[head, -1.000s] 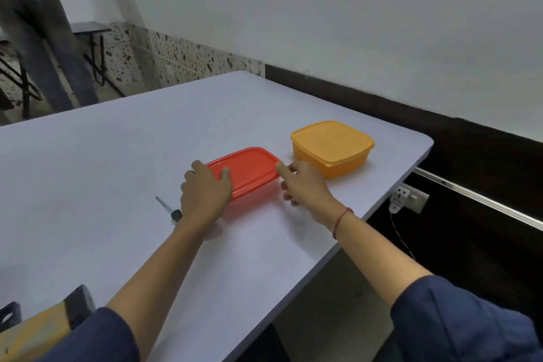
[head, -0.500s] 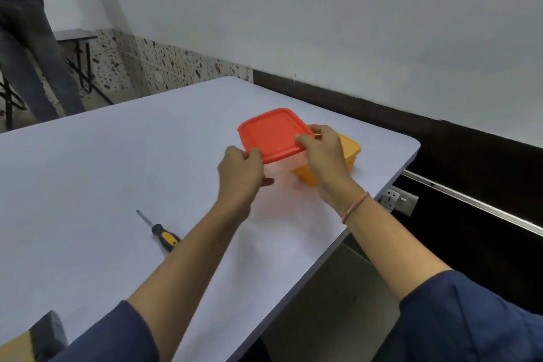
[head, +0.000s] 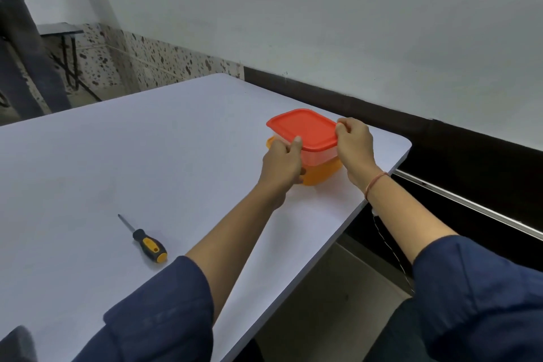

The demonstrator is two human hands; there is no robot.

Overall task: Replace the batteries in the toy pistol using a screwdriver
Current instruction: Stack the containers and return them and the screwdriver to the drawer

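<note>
A clear box with a red lid (head: 305,128) sits on top of an orange box (head: 323,175) near the table's far right corner. My left hand (head: 282,163) grips the red-lidded box at its near left corner, thumb on the lid's rim. My right hand (head: 354,144) holds its right edge, fingers curled over the lid. A screwdriver (head: 145,241) with a black and yellow handle lies on the table to the left of my left forearm, tip pointing away. No toy pistol or batteries show.
The pale table (head: 132,161) ends at a rounded right corner just beyond the boxes. A person's legs (head: 20,47) stand at the far left by a small dark table (head: 58,29). A dark object (head: 17,344) pokes in at the bottom left.
Both hands lifted the red-lidded box off the table, carried it right and set it onto the orange box. The screwdriver stayed where it lay.
</note>
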